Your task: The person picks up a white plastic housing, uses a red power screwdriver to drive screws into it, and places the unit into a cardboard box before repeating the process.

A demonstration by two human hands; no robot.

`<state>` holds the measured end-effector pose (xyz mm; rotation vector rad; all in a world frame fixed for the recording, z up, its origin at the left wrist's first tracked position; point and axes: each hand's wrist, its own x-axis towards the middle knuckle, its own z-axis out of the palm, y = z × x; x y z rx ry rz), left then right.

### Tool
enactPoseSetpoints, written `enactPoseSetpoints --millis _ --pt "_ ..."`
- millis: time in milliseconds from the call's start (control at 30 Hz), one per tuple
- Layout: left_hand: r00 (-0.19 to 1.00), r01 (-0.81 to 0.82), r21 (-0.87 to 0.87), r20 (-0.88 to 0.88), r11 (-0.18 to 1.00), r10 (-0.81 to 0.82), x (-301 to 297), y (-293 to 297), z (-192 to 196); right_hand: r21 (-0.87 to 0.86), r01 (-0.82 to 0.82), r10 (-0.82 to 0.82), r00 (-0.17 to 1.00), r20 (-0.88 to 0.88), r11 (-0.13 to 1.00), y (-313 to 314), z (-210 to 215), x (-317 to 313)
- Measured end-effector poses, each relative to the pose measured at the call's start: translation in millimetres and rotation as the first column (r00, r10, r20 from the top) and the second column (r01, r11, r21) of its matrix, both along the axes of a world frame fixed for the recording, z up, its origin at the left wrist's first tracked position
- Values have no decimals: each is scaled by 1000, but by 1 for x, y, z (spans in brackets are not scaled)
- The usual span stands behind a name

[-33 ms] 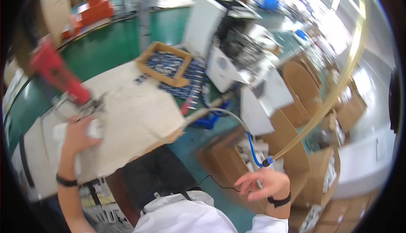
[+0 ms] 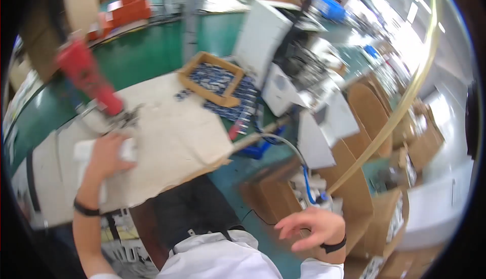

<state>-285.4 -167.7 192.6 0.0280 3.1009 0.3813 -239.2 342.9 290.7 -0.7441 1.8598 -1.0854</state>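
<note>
My left hand (image 2: 107,156) lies on a white cloth (image 2: 83,152) on the cardboard-covered table (image 2: 172,137), with its fingers curled over the cloth's edge. Just beyond it a red hand tool (image 2: 90,79) stands tilted over a small metal fixture (image 2: 124,119). My right hand (image 2: 314,228) hovers low on the right with fingers spread and nothing in it. It is just below the end of a blue hose (image 2: 307,185) and above brown cardboard boxes (image 2: 268,198). The picture is blurred by motion.
A wooden tray (image 2: 195,64) of small blue parts sits at the table's far edge, with more parts beside it. A white machine (image 2: 266,26) stands behind. A yellowish tube (image 2: 410,96) arcs across the right. Open cardboard boxes (image 2: 374,122) crowd the right side, and the floor (image 2: 147,51) is green.
</note>
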Motion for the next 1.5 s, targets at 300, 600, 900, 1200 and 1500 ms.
enactPoseSetpoints --millis 300,600,900,1200,1500 --pt "977 -5 -207 209 978 49 1 7 1 -727 162 -648 607 -460 667 -290 28 -75" --pt "984 -172 -48 40 984 174 10 30 -4 -859 301 -711 696 -98 413 -409 2 -148" --pt "970 -182 -35 157 983 185 13 25 0 -871 342 -644 764 39 353 -387 22 -111" --pt "974 -127 -67 178 990 137 15 28 11 -837 280 -705 689 -167 471 -399 -16 -122" --pt "959 -276 64 -53 959 280 11 23 -14 -890 296 -675 738 -17 347 -372 36 -96"
